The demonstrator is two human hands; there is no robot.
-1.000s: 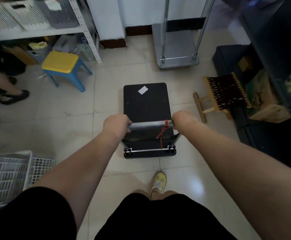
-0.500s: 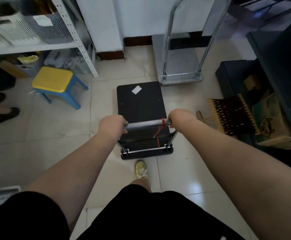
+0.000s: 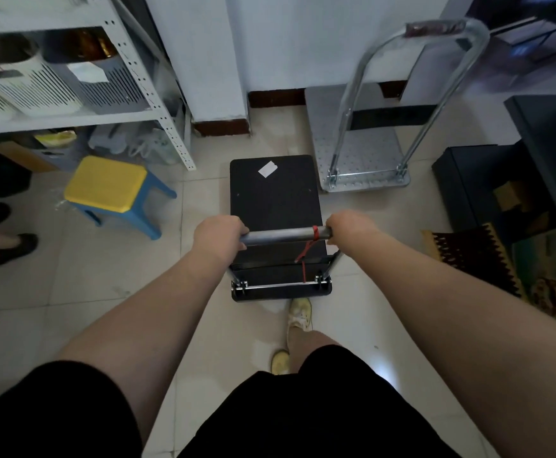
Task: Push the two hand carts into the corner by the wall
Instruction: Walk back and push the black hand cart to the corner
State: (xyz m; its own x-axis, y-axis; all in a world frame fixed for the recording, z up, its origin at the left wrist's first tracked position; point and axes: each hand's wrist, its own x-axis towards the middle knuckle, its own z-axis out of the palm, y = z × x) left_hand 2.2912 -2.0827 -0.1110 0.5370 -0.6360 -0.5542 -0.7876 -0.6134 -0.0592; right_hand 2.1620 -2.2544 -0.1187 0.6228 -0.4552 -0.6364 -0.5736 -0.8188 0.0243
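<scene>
While the black hand cart [image 3: 275, 196] stands on the tiled floor [image 3: 71, 292] just left of the silver hand cart [image 3: 359, 150], which already sits far against the white wall [image 3: 303, 38], the step in hand looks like wheeling this second cart in beside it. Next it likely needs a straight push forward, kept clear of the silver deck's near-left corner. Both arms reach out nearly straight; the left hand [image 3: 219, 234] and right hand [image 3: 347, 226] each curl around an end of the handle bar [image 3: 283, 235]. A yellow-topped stool [image 3: 104, 183] stands left, under a metal shelf rack [image 3: 157, 104].
</scene>
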